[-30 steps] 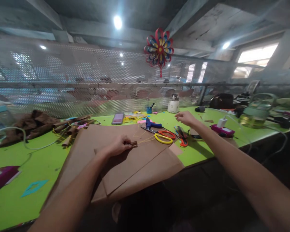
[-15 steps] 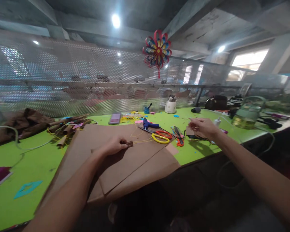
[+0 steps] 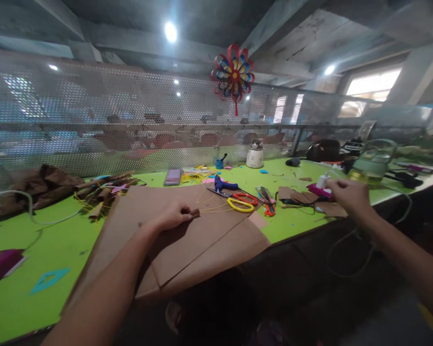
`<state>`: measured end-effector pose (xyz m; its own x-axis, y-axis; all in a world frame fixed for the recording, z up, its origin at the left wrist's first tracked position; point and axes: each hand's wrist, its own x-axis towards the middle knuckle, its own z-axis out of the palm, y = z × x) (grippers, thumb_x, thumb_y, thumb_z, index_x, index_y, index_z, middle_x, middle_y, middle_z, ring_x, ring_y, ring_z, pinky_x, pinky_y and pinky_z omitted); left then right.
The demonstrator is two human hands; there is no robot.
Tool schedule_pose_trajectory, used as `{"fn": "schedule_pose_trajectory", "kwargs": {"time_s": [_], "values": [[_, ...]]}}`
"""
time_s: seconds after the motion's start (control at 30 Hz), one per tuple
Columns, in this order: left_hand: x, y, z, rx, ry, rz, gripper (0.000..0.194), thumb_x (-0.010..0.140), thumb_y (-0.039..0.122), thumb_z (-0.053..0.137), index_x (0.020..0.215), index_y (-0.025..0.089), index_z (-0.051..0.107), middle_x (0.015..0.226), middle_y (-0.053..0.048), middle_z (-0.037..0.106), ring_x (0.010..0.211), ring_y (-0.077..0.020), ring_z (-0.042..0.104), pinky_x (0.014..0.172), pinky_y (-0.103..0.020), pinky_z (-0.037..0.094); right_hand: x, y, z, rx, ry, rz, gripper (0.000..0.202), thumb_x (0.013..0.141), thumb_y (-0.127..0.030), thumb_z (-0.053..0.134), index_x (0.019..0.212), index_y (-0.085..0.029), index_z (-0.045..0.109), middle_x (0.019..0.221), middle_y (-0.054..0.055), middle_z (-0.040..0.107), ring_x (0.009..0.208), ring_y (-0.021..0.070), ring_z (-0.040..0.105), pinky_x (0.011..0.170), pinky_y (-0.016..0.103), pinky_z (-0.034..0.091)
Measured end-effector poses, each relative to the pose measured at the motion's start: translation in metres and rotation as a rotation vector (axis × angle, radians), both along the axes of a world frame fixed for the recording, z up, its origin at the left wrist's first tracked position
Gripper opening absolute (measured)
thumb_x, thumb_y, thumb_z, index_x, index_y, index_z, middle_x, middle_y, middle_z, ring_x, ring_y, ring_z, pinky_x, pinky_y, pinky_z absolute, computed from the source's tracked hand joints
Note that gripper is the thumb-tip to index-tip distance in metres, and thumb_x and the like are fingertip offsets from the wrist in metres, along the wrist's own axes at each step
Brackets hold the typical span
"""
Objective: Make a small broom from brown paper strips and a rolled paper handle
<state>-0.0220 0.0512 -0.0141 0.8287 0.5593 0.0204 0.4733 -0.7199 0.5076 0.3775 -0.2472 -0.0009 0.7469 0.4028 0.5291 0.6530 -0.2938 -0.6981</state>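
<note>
My left hand [image 3: 175,216] pinches a small folded strip of brown paper [image 3: 194,214] above a large brown paper sheet [image 3: 216,245]. Yellow string [image 3: 216,208] runs from beside the strip toward the scissors [image 3: 241,205], which have yellow and red handles. My right hand [image 3: 351,197] is off to the right, its fingertips drawn together beside a white plug [image 3: 323,181] on a magenta power strip [image 3: 317,190]. Whether the fingers touch the plug or hold something small is hidden. Brown paper scraps [image 3: 298,196] lie left of this hand.
A blue glue gun [image 3: 225,185] and an orange-handled cutting tool [image 3: 269,204] lie beyond the sheet. Rolled brown paper pieces [image 3: 103,197] with yellow string are at left. A white bottle [image 3: 254,156] and a green-lidded jug [image 3: 371,163] stand farther back. A cable [image 3: 400,216] hangs at right.
My right hand has moved right, from above the brown scraps to beside the plug on the power strip, uncovering the scraps. My left hand keeps the paper strip in nearly the same place.
</note>
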Motion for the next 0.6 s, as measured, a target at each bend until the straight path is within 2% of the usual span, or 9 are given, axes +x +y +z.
{"fn": "schedule_pose_trajectory", "kwargs": {"time_s": [0.03,0.1,0.17,0.2,0.3,0.5,0.6], "values": [[0.0,-0.001,0.0,-0.002,-0.001,-0.002,0.028,0.07,0.037,0.053,0.075,0.012,0.064,0.071,-0.005,0.061,0.065,-0.016,0.049,0.061,-0.028,0.033,-0.021,-0.002,-0.008,-0.062,-0.143,0.017,0.024,0.077,-0.041,0.056,0.064,-0.021,0.06,0.06,0.007,0.061,0.069,0.0277,0.061,0.064,0.039,0.047],[0.001,-0.003,0.001,0.005,-0.001,0.003,0.029,0.07,0.038,0.053,0.075,0.012,0.064,0.071,-0.005,0.06,0.065,-0.0154,0.048,0.06,-0.027,0.033,-0.069,-0.004,-0.026,-0.201,-0.353,0.35,0.021,0.08,-0.038,0.056,0.082,-0.02,0.066,0.08,0.009,0.067,0.077,0.0258,0.061,0.071,0.039,0.049],[0.002,-0.003,0.001,0.014,0.035,0.011,0.03,0.07,0.039,0.053,0.078,0.013,0.064,0.072,-0.004,0.06,0.066,-0.0152,0.048,0.06,-0.026,0.033,-0.114,-0.004,-0.041,-0.394,-0.528,0.722,0.04,0.079,-0.029,0.058,0.119,-0.023,0.057,0.115,0.012,0.06,0.106,0.0277,0.053,0.09,0.044,0.044],[0.003,-0.003,0.0,0.023,0.053,0.015,0.03,0.071,0.039,0.052,0.079,0.013,0.064,0.072,-0.003,0.06,0.067,-0.0152,0.049,0.06,-0.025,0.033,-0.132,-0.003,-0.046,-0.453,-0.592,0.805,0.05,0.079,-0.024,0.059,0.127,-0.024,0.05,0.127,0.012,0.052,0.114,0.0284,0.048,0.094,0.047,0.041],[0.005,-0.002,0.0,0.034,0.074,0.024,0.029,0.071,0.038,0.052,0.081,0.013,0.064,0.073,-0.003,0.061,0.068,-0.0151,0.049,0.061,-0.025,0.034,-0.158,0.007,-0.055,-0.444,-0.668,0.838,0.054,0.081,-0.017,0.057,0.132,-0.022,0.043,0.132,0.015,0.045,0.12,0.0291,0.04,0.097,0.051,0.037],[0.004,-0.002,0.002,0.003,0.089,0.008,0.033,0.072,0.04,0.051,0.084,0.013,0.065,0.075,-0.003,0.061,0.067,-0.0151,0.05,0.06,-0.025,0.035,-0.158,0.026,-0.05,-0.319,-0.687,1.002,0.025,0.089,-0.019,0.049,0.112,-0.021,0.056,0.11,0.012,0.057,0.102,0.0229,0.05,0.089,0.043,0.043],[0.003,-0.002,0.001,0.02,0.076,0.015,0.035,0.071,0.041,0.053,0.085,0.012,0.066,0.075,-0.003,0.061,0.067,-0.0154,0.05,0.062,-0.026,0.035,-0.162,0.031,-0.042,-0.257,-0.716,0.995,0.018,0.09,-0.019,0.047,0.103,-0.021,0.06,0.105,0.011,0.057,0.097,0.0212,0.049,0.084,0.038,0.044]]}}
